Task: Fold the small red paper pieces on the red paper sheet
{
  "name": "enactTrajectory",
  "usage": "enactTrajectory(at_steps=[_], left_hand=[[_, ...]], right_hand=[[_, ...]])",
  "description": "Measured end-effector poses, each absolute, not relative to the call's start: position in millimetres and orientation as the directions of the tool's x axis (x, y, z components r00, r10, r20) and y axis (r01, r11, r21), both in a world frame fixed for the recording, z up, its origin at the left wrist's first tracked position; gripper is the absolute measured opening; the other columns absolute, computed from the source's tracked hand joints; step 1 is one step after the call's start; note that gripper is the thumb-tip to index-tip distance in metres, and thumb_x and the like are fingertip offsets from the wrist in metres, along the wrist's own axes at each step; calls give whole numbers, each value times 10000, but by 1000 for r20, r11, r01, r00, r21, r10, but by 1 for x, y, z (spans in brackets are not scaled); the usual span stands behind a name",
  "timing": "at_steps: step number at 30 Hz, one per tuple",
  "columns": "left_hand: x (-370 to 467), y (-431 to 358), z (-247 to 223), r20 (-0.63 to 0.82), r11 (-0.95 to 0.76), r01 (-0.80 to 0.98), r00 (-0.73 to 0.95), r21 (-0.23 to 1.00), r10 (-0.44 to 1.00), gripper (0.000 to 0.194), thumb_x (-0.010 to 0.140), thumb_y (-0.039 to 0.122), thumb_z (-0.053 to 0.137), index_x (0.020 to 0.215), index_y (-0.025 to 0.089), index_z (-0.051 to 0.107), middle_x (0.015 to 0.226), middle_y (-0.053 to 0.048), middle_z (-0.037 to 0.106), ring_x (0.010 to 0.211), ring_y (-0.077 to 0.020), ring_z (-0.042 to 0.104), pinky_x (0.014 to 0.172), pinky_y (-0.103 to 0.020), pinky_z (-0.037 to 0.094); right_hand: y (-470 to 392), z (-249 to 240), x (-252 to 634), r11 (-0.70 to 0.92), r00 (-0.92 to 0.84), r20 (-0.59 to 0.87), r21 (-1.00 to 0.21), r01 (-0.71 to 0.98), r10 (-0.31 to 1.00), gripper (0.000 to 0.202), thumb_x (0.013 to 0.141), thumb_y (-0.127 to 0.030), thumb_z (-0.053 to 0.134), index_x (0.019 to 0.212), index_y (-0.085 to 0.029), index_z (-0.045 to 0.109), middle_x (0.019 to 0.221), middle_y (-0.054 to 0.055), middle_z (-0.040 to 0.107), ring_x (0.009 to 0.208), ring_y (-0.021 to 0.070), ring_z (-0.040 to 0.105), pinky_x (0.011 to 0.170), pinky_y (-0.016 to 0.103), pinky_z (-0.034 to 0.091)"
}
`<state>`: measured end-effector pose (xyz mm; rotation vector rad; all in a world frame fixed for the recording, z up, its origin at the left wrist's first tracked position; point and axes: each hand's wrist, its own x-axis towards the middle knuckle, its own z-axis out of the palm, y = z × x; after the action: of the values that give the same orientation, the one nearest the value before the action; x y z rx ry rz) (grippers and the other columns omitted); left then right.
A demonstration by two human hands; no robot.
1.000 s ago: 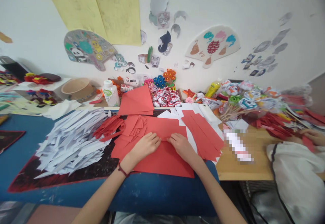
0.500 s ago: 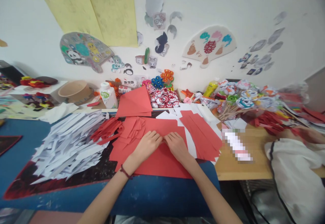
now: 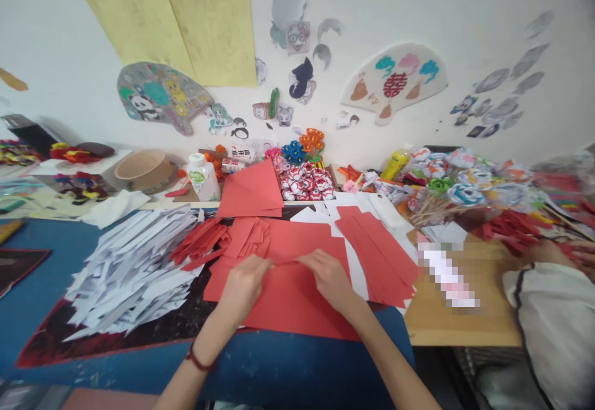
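Note:
My left hand (image 3: 247,278) and my right hand (image 3: 328,273) hover close over large red paper sheets (image 3: 297,311). Between their closed fingertips stretches a thin strip of red paper (image 3: 286,263), pinched at each end. Small folded red pieces (image 3: 248,236) rest on the sheets behind my left hand. Left of them lie a bunch of narrow red strips (image 3: 199,241) and a big heap of folded white paper strips (image 3: 134,273). Long red sheets (image 3: 376,255) lie right of my right hand, over white paper.
A white bottle (image 3: 203,177), a square red paper stack (image 3: 251,190) and red-white paper flowers (image 3: 307,182) stand or lie along the back. At the right, a person's white sleeve (image 3: 553,329) reaches over the wooden table (image 3: 460,329), near wrapped paper flowers (image 3: 465,193).
My hands have moved apart, and the thin red strip now shows between them. The view has shifted slightly, and more of the other person's hands shows at the right.

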<state>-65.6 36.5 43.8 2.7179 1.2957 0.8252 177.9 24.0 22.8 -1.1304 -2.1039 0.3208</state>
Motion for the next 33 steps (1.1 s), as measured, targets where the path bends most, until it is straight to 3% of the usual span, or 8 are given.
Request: enactTrajectory(at_steps=[4,7,14,21,24,27,30,33], left_hand=[[-96,54,60,601,-160,978,49,134,797,330,934,203,439,1232,154,572,1140,-145,647,1002,-287,553,847,-409,396],[-98,66,67,641,29,998,-62,62,765,418,928,195,429,1338,153,502,1335,-175,543,1155,-352,467,911,-490,325],[-73,94,45,423,-102,978,171,-180,890,311,918,389,502,954,131,672,980,-157,640,980,-324,513,780,-419,352],[-75,104,40,438,-123,970,206,-212,875,260,942,243,453,812,140,653,862,-130,635,903,-292,523,713,-385,341],[-57,89,42,503,-237,945,322,-227,802,233,939,156,430,907,137,660,923,-131,651,902,-267,530,747,-387,351],[-29,67,36,529,-546,789,603,-283,597,272,939,99,415,1070,143,649,1069,-116,661,950,-225,544,821,-381,365],[-9,48,26,544,-717,627,732,-304,409,276,950,99,399,1056,141,650,1062,-87,669,975,-199,547,887,-375,362],[-4,39,20,512,-766,588,756,-258,408,268,959,116,402,1072,159,640,1038,-63,676,953,-192,550,918,-385,345]], right_hand=[[29,26,183,494,-243,456,-583,645,856,344,976,-128,399,1215,-245,617,1152,79,647,1078,221,553,935,419,476],[29,21,184,452,-227,406,-635,627,885,319,990,-172,406,1217,-254,615,1154,70,635,1091,213,544,955,415,469],[28,10,183,426,-241,357,-660,619,903,320,987,-154,403,1190,-256,629,1106,57,646,1056,207,554,945,410,476],[28,11,184,436,-224,390,-626,647,893,330,987,-152,393,1200,-255,623,1114,60,650,1054,203,573,937,404,495],[28,13,178,422,-166,451,-558,715,877,353,986,-195,420,1317,-236,537,1273,85,584,1175,217,527,1004,421,465],[27,14,172,448,-178,533,-434,782,827,417,976,-237,468,1392,-213,468,1357,107,536,1226,237,495,1016,427,460],[21,10,172,489,-215,621,-312,815,754,307,968,-177,472,1242,-190,610,1240,106,622,1147,249,534,971,422,475],[14,3,178,500,-238,645,-258,827,726,254,960,-124,465,1052,-170,698,1036,98,686,993,239,578,872,397,497]])
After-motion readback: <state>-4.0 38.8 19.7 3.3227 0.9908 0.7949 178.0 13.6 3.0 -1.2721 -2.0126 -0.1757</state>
